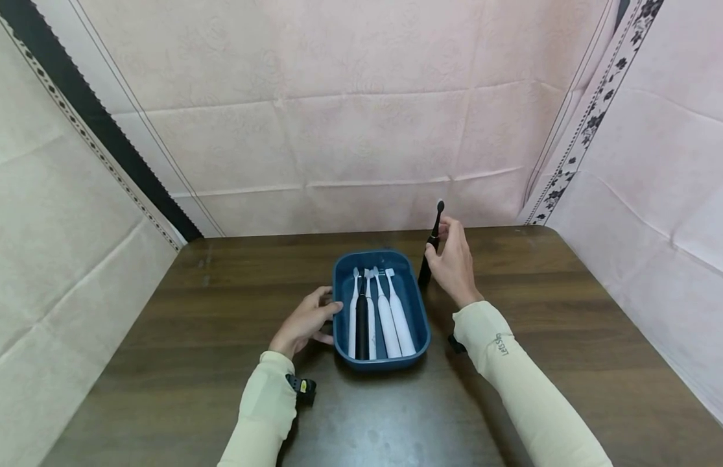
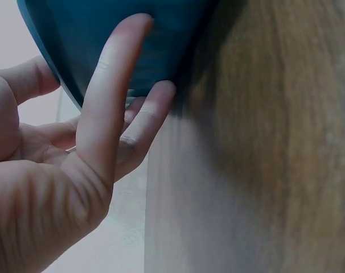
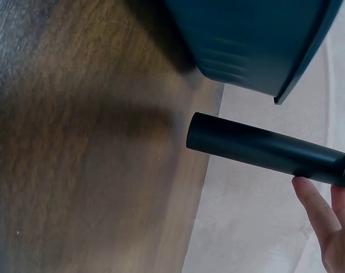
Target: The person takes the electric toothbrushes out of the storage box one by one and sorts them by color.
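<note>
With right hand (image 1: pixel 454 264), pinching a black toothbrush (image 1: pixel 425 270) nearly upright just beside the blue tray (image 1: pixel 381 365); with left hand (image 1: pixel 305 318), gripping the tray's opposite side.

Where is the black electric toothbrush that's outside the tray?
In the head view, the black electric toothbrush is gripped by the right hand, just right of the blue tray.

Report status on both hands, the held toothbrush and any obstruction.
Left hand holding blue tray. Right hand gripping black toothbrush, head up, beside the tray. Five more toothbrushes inside. Nothing seen between held brush and tray.
</note>
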Action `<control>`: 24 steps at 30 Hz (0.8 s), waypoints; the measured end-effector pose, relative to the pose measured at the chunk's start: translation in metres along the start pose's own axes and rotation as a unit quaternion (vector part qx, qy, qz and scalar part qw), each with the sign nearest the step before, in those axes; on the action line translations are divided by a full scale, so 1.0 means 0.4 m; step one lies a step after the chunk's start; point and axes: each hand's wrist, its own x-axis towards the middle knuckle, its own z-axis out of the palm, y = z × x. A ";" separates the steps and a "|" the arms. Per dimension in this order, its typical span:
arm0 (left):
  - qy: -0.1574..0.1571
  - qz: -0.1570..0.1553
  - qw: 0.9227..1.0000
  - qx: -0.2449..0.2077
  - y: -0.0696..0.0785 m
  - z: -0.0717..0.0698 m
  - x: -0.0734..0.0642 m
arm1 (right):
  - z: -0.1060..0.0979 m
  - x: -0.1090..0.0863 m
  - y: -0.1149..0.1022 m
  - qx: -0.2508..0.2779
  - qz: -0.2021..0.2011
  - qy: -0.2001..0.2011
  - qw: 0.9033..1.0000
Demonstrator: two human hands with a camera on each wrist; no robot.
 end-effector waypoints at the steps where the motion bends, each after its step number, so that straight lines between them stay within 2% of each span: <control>1: -0.001 0.002 1.000 0.001 0.000 0.000 0.000 | 0.001 -0.001 0.001 0.000 0.000 0.000 1.000; 13: -0.004 0.004 1.000 0.000 0.001 -0.001 -0.004 | 0.000 -0.003 0.004 -0.005 0.001 0.000 1.000; 24: -0.006 0.001 1.000 0.007 0.002 -0.001 -0.003 | 0.002 -0.002 0.017 -0.015 0.020 0.000 1.000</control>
